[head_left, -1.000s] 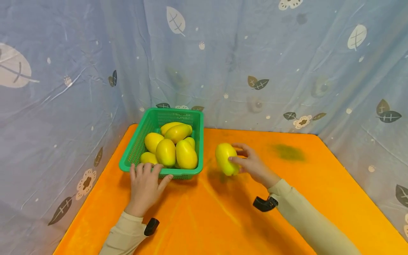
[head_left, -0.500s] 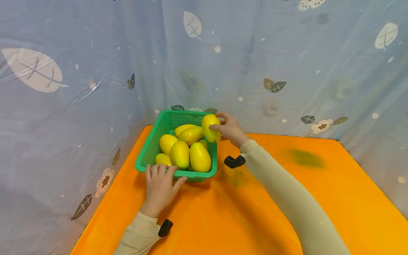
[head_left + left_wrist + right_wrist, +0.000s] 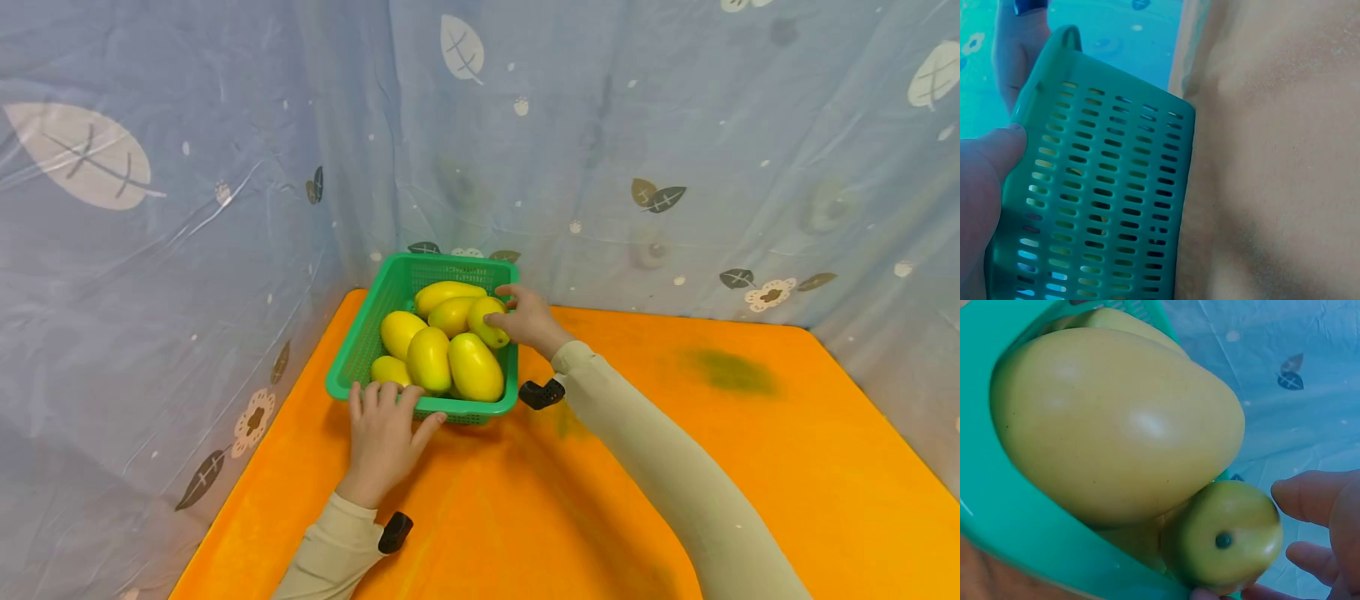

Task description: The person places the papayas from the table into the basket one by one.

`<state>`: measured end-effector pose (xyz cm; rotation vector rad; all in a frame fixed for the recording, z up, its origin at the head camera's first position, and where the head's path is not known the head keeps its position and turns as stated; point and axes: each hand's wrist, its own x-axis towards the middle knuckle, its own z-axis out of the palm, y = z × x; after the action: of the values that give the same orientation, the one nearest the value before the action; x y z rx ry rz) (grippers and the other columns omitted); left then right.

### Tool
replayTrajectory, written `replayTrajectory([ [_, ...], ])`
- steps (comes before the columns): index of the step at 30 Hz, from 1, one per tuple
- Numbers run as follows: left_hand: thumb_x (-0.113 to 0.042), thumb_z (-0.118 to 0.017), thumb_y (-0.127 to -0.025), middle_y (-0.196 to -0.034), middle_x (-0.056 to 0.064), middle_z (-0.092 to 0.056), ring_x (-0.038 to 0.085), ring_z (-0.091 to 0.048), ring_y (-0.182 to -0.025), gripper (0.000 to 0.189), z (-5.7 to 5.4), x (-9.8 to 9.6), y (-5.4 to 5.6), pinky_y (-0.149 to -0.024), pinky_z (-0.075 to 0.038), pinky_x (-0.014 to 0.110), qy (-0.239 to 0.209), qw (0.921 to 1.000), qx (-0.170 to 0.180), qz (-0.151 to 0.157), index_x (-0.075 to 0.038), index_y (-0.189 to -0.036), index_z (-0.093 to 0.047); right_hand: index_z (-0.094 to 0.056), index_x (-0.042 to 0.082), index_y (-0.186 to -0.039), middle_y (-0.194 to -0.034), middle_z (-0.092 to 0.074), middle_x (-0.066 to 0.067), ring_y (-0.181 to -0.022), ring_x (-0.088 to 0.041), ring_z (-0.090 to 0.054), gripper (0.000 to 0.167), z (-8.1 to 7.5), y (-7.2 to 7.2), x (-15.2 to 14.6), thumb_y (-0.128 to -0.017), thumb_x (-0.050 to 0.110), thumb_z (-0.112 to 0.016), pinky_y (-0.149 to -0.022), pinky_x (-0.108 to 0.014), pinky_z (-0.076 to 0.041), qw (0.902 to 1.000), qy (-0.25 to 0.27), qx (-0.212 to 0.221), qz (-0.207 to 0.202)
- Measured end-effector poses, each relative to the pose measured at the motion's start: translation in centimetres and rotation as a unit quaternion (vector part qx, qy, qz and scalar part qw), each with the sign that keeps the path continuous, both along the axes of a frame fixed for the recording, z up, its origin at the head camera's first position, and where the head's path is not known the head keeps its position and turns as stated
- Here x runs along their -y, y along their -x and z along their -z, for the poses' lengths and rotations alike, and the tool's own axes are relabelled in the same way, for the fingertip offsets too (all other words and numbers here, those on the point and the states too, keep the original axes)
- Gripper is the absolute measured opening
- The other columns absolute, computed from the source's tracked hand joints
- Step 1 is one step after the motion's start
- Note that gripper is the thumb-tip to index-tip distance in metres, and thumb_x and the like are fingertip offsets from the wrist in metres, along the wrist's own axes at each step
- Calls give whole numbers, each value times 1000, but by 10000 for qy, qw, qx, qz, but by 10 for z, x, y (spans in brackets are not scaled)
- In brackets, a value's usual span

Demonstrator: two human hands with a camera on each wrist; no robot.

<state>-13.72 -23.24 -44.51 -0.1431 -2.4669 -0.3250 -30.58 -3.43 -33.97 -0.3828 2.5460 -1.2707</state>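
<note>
My left hand (image 3: 382, 446) holds the front rim of a green perforated plastic basket (image 3: 347, 358), fingers over the edge. In the left wrist view its thumb (image 3: 988, 165) lies along the basket's outer side. At the basket's right side my right hand (image 3: 534, 321) holds a yellow mango (image 3: 482, 320) low among the others, thumb on its near face. From the right wrist, this mango (image 3: 1225, 534) shows its stem end, with fingertips close around it and a larger-looking mango (image 3: 1116, 425) beside it. Several more mangoes (image 3: 429, 358) fill the basket.
Beneath the basket spreads an orange table surface (image 3: 480, 517), marked by a dark green stain (image 3: 731, 372) on the right. Blue leaf-patterned curtains (image 3: 570, 150) hang close behind the basket and along the left side.
My right hand has carried the mango from over the table to the left, past the basket's right rim, and down among the others. My left hand keeps its hold while the head view shifts.
</note>
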Motion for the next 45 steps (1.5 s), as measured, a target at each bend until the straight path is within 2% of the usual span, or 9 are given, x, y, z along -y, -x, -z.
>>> replayTrajectory([
  [11, -47, -79, -85, -98, 18, -62, 46, -54, -104, 48, 3, -10, 0, -109, -30, 72, 20, 9999, -56, 98, -7, -110, -70, -37, 15, -156, -159, -38, -21, -131, -38, -57, 63, 0, -4, -15, -101, 25, -65, -96, -47, -58, 9994, 181, 276, 112],
  [16, -47, -79, -84, -98, 18, -63, 46, -54, -104, 49, 4, -15, 1, -109, -30, 73, 16, 9999, -55, 126, -7, -110, -70, -34, 15, -157, -162, -32, -22, -136, -41, -52, 63, -7, -5, -34, -102, 23, -62, -103, -54, -53, 9967, 685, 390, 199],
  [20, -47, -79, -85, -99, 19, -63, 46, -55, -105, 49, 1, -17, 2, -110, -30, 73, 36, 9999, 37, 130, -7, -111, -70, -35, 13, -157, -161, -35, -21, -137, -41, -51, 62, -15, -8, -58, -102, 22, -61, -102, -55, -54, 9938, 1007, 196, 439],
  [24, -47, -79, -85, -101, 19, -64, 47, -55, -107, 49, 0, -16, 3, -110, -30, 73, 21, 9998, 117, 127, -7, -111, -70, -35, 13, -158, -159, -38, -21, -136, -40, -53, 62, -23, -18, -92, -102, 22, -60, -90, -41, -61, 9884, 1365, -51, 663],
  [28, -46, -79, -86, -101, 19, -63, 47, -55, -108, 47, -2, -15, 3, -110, -29, 74, -10, 9998, 115, 172, -7, -112, -70, -29, 11, -160, -160, -35, -22, -135, -38, -51, 63, -24, -33, -135, -104, 20, -56, -79, -24, -60, 9796, 1877, -21, 720],
  [32, -44, -79, -86, -101, 20, -63, 48, -54, -109, 46, -5, -13, 2, -111, -27, 74, -52, 9997, 133, 188, -7, -112, -69, -23, 12, -162, -162, -30, -22, -124, -19, -53, 65, -13, -49, -175, -106, 25, -53, -83, -21, -59, 9748, 2036, 194, 890],
  [36, -43, -80, -86, -103, 21, -63, 49, -53, -110, 47, -7, -10, 0, -112, -25, 74, -111, 9996, 232, 119, -6, -113, -69, -20, 11, -163, -163, -28, -22, -109, -1, -55, 67, 5, -62, -205, -107, 29, -52, -85, -21, -59, 9753, 1904, 288, 1086],
  [45, -40, -79, -86, -103, 22, -62, 50, -51, -110, 47, -10, -6, -3, -111, -23, 75, -244, 9993, 275, 110, -4, -115, -69, -19, 4, -162, -161, -27, -29, -98, 14, -57, 70, 47, -89, -252, -107, 31, -52, -85, -24, -60, 9780, 1645, 333, 1240],
])
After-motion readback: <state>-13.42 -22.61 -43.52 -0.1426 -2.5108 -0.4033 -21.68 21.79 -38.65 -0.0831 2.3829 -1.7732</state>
